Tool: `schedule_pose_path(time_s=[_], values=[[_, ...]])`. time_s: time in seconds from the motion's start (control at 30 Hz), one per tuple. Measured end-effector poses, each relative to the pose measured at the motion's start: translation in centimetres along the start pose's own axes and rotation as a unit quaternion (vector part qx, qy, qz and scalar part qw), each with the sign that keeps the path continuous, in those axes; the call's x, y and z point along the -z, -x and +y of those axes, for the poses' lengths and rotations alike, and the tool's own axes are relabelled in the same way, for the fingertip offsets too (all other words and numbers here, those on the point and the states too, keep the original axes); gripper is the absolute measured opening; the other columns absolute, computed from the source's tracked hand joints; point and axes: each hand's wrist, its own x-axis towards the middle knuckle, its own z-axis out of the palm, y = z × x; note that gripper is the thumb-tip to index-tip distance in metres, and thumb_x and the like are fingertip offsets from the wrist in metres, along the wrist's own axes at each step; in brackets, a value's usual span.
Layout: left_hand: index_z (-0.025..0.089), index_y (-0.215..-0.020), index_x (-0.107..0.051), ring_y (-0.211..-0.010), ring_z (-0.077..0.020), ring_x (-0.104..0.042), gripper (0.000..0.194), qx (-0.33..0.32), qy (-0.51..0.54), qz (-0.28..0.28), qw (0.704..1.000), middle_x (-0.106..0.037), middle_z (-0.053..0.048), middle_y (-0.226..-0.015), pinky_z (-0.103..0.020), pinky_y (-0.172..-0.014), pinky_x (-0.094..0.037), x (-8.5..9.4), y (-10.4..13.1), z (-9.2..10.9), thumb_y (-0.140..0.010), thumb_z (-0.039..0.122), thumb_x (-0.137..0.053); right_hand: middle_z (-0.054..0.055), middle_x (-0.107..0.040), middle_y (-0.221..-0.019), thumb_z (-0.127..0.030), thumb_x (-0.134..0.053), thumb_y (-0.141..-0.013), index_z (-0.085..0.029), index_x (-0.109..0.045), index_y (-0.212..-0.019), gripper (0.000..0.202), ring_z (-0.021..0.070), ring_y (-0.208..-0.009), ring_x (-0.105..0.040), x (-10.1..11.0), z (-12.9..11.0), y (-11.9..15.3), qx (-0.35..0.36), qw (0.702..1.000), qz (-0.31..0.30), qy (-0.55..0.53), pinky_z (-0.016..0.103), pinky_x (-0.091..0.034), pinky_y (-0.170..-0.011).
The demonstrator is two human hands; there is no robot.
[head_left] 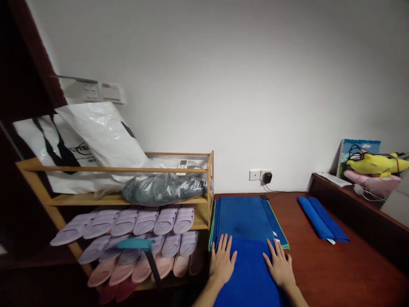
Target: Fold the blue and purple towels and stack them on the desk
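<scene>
A bright blue cloth (247,273) lies lengthwise on the table, its far part over a flat stack of folded blue cloths (239,217) with green edging. My left hand (221,261) rests flat near the cloth's left edge, fingers spread. On the right edge my right hand (279,263) lies palm down, fingers apart, close to small white tags. Neither hand grips anything. Farther right on the table are rolled or folded blue cloths (322,219), side by side, with a white tag at the near end.
Left of the table stands a wooden rack (209,192) with several purple slippers (145,220), pink slippers below, and white bags (102,136) on top. A black plug (267,178) sits in the wall socket. On the raised ledge at right lies a yellow plush toy (377,164).
</scene>
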Motion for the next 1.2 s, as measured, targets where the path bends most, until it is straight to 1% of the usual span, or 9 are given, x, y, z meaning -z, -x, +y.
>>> schedule_pose_path(time_s=[0.37, 0.53, 0.63, 0.7, 0.8, 0.9, 0.97, 1.1, 1.2], values=[[0.027, -0.143, -0.017, -0.139, -0.0250, -0.016, 0.055, -0.016, 0.005, 0.003, 1.000, -0.019, -0.002, -0.152, -0.055, -0.110, -0.018, -0.2, 4.8, 0.6, -0.091, 0.043, -0.024, 0.004, -0.030, -0.149, -0.062, -0.023, -0.086, -0.031, -0.032, -0.140, 0.063, 0.0242, -0.137, -0.022, 1.0, 0.4, 5.8, -0.028, 1.000, 0.011, 0.006, 0.053, -0.028, -0.104], [0.027, -0.144, -0.015, -0.140, -0.0241, -0.014, 0.056, -0.019, 0.034, -0.029, 0.999, -0.016, -0.001, -0.152, -0.054, -0.111, -0.016, 0.8, 7.9, 1.4, -0.091, 0.044, -0.024, 0.004, -0.030, -0.148, -0.061, -0.025, -0.085, -0.030, -0.035, -0.139, 0.063, 0.0255, -0.137, -0.024, 0.9, 0.8, 9.0, -0.030, 0.999, 0.021, 0.025, 0.053, -0.029, -0.103], [0.027, -0.144, -0.016, -0.140, -0.0254, -0.013, 0.059, -0.010, 0.051, -0.062, 0.997, -0.015, -0.002, -0.152, -0.054, -0.111, -0.016, 1.6, 9.8, 1.6, -0.089, 0.045, -0.028, 0.004, -0.030, -0.148, -0.063, -0.029, -0.082, -0.031, -0.034, -0.139, 0.065, 0.0264, -0.137, -0.024, 0.1, 1.8, 10.8, -0.032, 0.999, 0.001, 0.009, 0.054, -0.029, -0.102], [0.028, -0.144, -0.021, -0.139, -0.0263, -0.017, 0.060, -0.010, 0.060, -0.085, 0.994, -0.020, -0.002, -0.152, -0.054, -0.110, -0.017, 2.4, 10.6, 1.6, -0.087, 0.046, -0.032, 0.003, -0.032, -0.148, -0.065, -0.032, -0.080, -0.035, -0.035, -0.138, 0.065, 0.0273, -0.135, -0.027, -0.2, 3.0, 11.4, -0.027, 0.999, -0.023, -0.024, 0.056, -0.029, -0.101], [0.028, -0.137, -0.038, -0.134, -0.0261, -0.029, 0.052, -0.016, 0.070, -0.075, 0.995, -0.038, -0.005, -0.145, -0.051, -0.108, -0.021, 4.0, 10.4, 0.8, -0.088, 0.043, -0.032, 0.003, -0.045, -0.140, -0.065, -0.034, -0.079, -0.041, -0.045, -0.131, 0.058, 0.0283, -0.129, -0.038, 0.4, 5.2, 11.2, -0.017, 0.994, -0.047, -0.102, 0.057, -0.030, -0.100], [0.027, -0.122, -0.052, -0.126, -0.0241, -0.038, 0.039, -0.004, 0.096, -0.055, 0.994, -0.052, -0.007, -0.129, -0.046, -0.106, -0.021, 5.7, 9.1, -0.6, -0.085, 0.031, -0.040, 0.005, -0.061, -0.119, -0.058, -0.039, -0.078, -0.036, -0.059, -0.113, 0.046, 0.0291, -0.117, -0.050, 1.7, 6.9, 9.9, -0.004, 0.986, -0.018, -0.164, 0.054, -0.033, -0.098], [0.027, -0.109, -0.056, -0.119, -0.0227, -0.043, 0.031, 0.001, 0.126, -0.072, 0.989, -0.056, -0.004, -0.118, -0.043, -0.103, -0.025, 6.4, 8.1, -1.7, -0.079, 0.026, -0.050, 0.006, -0.066, -0.108, -0.051, -0.047, -0.071, -0.032, -0.063, -0.101, 0.039, 0.0303, -0.109, -0.055, 2.4, 7.5, 9.1, -0.011, 0.979, 0.000, -0.202, 0.051, -0.037, -0.093], [0.024, -0.088, -0.055, -0.108, -0.0212, -0.049, 0.021, 0.011, 0.168, -0.099, 0.981, -0.057, 0.000, -0.104, -0.039, -0.096, -0.032, 7.0, 6.6, -3.6, -0.068, 0.021, -0.062, 0.004, -0.067, -0.086, -0.046, -0.058, -0.056, -0.026, -0.059, -0.079, 0.031, 0.0296, -0.092, -0.060, 3.7, 7.4, 8.1, -0.055, 0.954, -0.025, -0.293, 0.042, -0.043, -0.083], [0.022, -0.078, -0.053, -0.104, -0.0204, -0.049, 0.019, 0.005, 0.214, -0.100, 0.972, -0.055, 0.000, -0.099, -0.035, -0.093, -0.033, 7.5, 6.3, -4.5, -0.064, 0.020, -0.065, -0.002, -0.057, -0.065, -0.052, -0.059, -0.058, -0.024, -0.046, -0.066, 0.032, 0.0199, -0.069, -0.057, 5.1, 7.0, 8.3, -0.017, 0.904, -0.075, -0.420, 0.029, -0.043, -0.066]])
